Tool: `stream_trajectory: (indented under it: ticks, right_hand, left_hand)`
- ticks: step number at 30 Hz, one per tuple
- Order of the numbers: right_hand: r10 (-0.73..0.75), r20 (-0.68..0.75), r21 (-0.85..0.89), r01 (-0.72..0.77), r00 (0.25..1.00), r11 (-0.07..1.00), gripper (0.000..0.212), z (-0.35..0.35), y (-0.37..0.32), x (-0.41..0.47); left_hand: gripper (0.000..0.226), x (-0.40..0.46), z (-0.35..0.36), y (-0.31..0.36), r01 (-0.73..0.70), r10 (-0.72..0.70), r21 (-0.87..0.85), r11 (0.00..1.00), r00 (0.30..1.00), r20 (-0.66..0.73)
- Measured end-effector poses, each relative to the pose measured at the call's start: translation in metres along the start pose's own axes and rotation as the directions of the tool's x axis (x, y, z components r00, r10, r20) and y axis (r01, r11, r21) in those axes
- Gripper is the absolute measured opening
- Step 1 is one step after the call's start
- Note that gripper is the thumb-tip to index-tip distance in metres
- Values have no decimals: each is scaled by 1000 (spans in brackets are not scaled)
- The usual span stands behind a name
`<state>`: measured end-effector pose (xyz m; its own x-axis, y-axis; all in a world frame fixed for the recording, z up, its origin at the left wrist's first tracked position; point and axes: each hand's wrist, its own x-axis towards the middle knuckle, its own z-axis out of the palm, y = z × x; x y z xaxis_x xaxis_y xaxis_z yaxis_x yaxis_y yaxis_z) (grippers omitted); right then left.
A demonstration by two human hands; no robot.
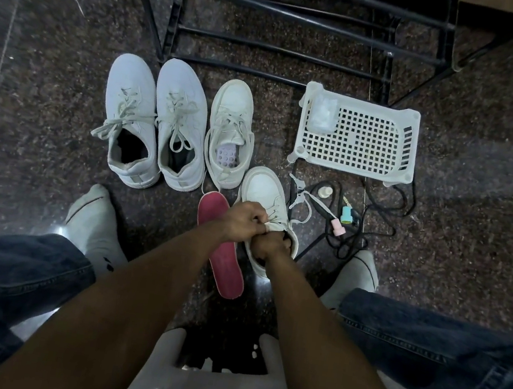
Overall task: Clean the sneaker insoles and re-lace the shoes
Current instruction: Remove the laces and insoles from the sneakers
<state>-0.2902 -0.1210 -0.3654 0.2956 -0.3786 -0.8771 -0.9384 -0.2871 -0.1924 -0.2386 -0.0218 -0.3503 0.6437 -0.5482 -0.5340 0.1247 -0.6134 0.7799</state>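
A cream sneaker [266, 196] stood on the floor, toe away, laces loosened. Beside its left, a red insole [223, 249] lay flat. Its mate [229, 130] and two pale-blue sneakers [156, 119] stood further left, laced.

Both hands, left hand [243, 222] and right hand [269, 246], on near sneaker [265, 192]. Insole [223, 252] on floor just left of hands. Three sneakers [172, 125] beyond, to left. Basket [360, 136] beyond, to right; small bottles [341, 218] and cords between.
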Motion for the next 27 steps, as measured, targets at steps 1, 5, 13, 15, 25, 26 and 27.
stream_trajectory:
  ticks: [1, 5, 13, 15, 25, 26, 27]
  right_hand:
    - [-25, 10, -14, 25, 1000, 1000, 63, -1, 0, 1]
    - [-111, 48, 16, 110, 993, 994, 10, -11, 0, -7]
    - [-31, -9, 1, 31, 999, 1000, 53, -6, -3, -11]
    - [-20, -22, -68, 19, 1000, 997, 59, -9, -5, -18]
    - [-147, -86, -180, 130, 985, 975, 39, -26, 8, -24]
    - [-123, -119, -202, 98, 985, 974, 42, -26, 8, -28]
    - [-108, -144, -216, 76, 984, 974, 45, -24, 7, -30]
  left_hand:
    - [38, 0, 0, -1, 0, 0, -5, 1000, 1000, 2]
    - [35, 1, 0, 0, -5, 5, -5, 1000, 1000, -2]
    - [22, 1, 3, 0, -20, 21, 28, 999, 999, -25]
    - [21, 1, 3, 0, -31, 32, 41, 999, 999, -14]
    - [9, -2, 8, -2, -58, 58, 8, 998, 996, -65]
    - [10, -2, 9, -2, -67, 67, 5, 998, 995, -74]
    - [10, -3, 10, -2, -77, 77, 5, 997, 994, -82]
